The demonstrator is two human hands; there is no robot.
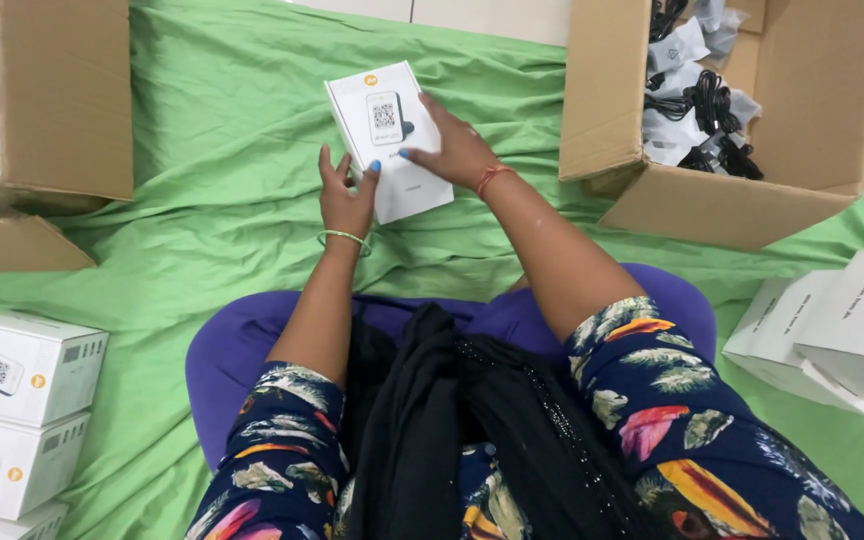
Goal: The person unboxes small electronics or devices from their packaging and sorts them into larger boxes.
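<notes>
Right now I see both hands holding one small white box [389, 140] over the green cloth [222, 200]. My left hand [345, 197] grips the box at its near left corner, with the fingers curled around the edge and the thumb on top. My right hand [455, 150] is laid flat on the right side of the box, fingers spread across its top, pressing on it. The box has a picture of a little device on its lid and sits tilted between the two hands.

Far to the right of my right hand stands an open brown carton [632, 120] with black cables and plastic bags [697, 100] inside it. Nearer to me on that side, well apart from the hand, lie a few plain white boxes [832, 330] leaning on each other.

Far to the left of my left hand is another brown carton [62, 100], with white packets showing at its edge. Below it, close to my left knee, there is a stack of white boxes [22, 420] like the one I hold.

I am sitting cross-legged on the cloth, and a black scarf [432, 420] lies in my lap.
</notes>
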